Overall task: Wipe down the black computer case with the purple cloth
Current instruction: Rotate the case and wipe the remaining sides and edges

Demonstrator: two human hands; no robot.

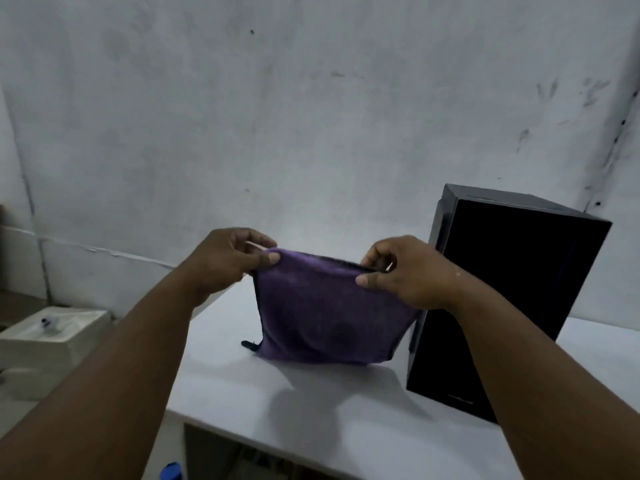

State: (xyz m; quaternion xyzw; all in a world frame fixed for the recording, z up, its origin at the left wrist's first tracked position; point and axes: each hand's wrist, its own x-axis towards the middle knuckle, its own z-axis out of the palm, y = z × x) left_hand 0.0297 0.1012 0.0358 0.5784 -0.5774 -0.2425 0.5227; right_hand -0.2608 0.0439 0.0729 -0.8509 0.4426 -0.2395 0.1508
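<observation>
The purple cloth (323, 317) hangs folded in the air above the white table (311, 420), its lower edge near the tabletop. My left hand (228, 261) pinches its upper left corner between thumb and fingers. My right hand (405, 271) pinches its upper right corner the same way. The black computer case (512, 289) stands upright on the table just right of the cloth, behind my right hand and forearm, its glossy dark side panel facing me.
A stained white wall rises right behind the table. Left of the table, lower down, sits a white box (52, 337) with a small object on top. A blue cap (171, 471) shows below the table's front edge, beside an open shelf space.
</observation>
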